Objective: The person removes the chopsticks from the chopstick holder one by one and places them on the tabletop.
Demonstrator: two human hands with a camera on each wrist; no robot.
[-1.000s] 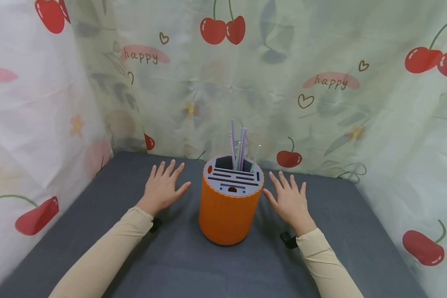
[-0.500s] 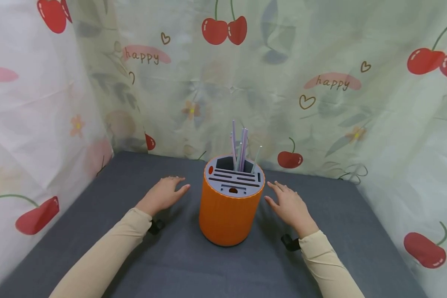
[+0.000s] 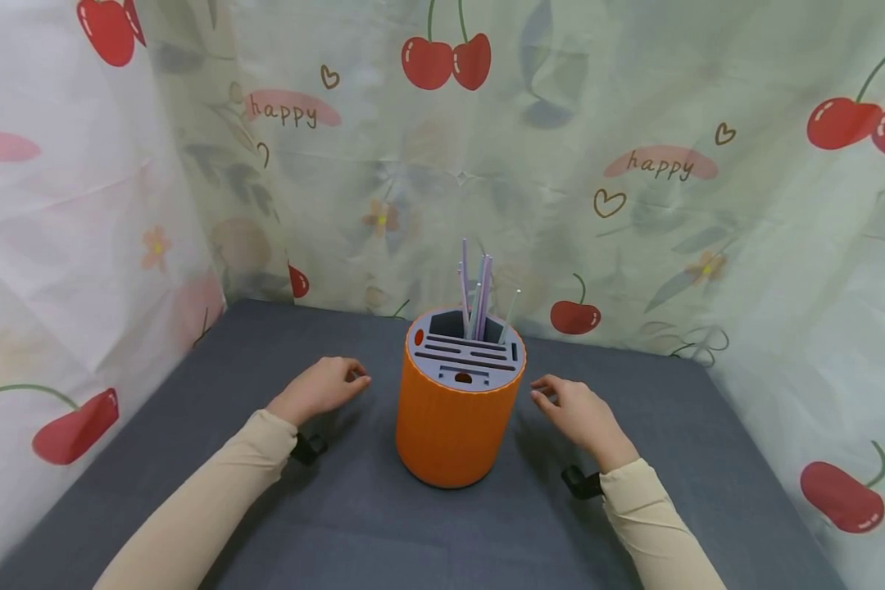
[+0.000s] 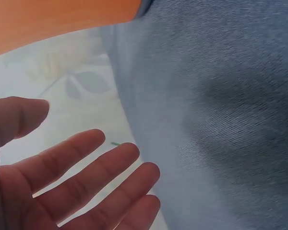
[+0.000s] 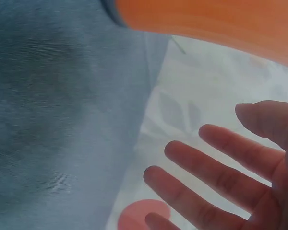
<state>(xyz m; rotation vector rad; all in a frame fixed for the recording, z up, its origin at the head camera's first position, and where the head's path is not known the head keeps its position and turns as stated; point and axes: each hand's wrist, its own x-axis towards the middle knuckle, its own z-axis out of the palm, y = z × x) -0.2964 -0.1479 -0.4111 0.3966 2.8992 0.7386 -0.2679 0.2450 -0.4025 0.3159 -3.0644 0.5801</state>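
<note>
I look down past two beige sleeves [image 3: 199, 500], which reach in along the left and right sides of the orange holder [image 3: 450, 434], my landmark here. A black wrist piece [image 3: 310, 449] sits at the left cuff, a second one [image 3: 583, 483] at the right, both lower than the holder's top.

Left of the holder hangs my left hand [image 3: 320, 389], near its wall but apart from it; the wrist view shows the fingers loosely bent and spread, the thumb well off them, nothing between. To the holder's right, my right hand [image 3: 578, 410] mirrors it: fingers parted, thumb free, nothing pinched, a small gap to the wall.

The holder itself stands on the dark cloth [image 3: 383, 541] between the hands. I judge this a step before contact, with neither side committed. Working on the holder would call for bringing both palms in evenly; going for its contents would call for lifting a hand over the rim first.

At the back of the holder's slotted top [image 3: 497, 377], thin sticks [image 3: 484, 295] rise from a dark opening, one leaning right. Behind the holder hangs a cherry-print curtain [image 3: 442, 139].
</note>
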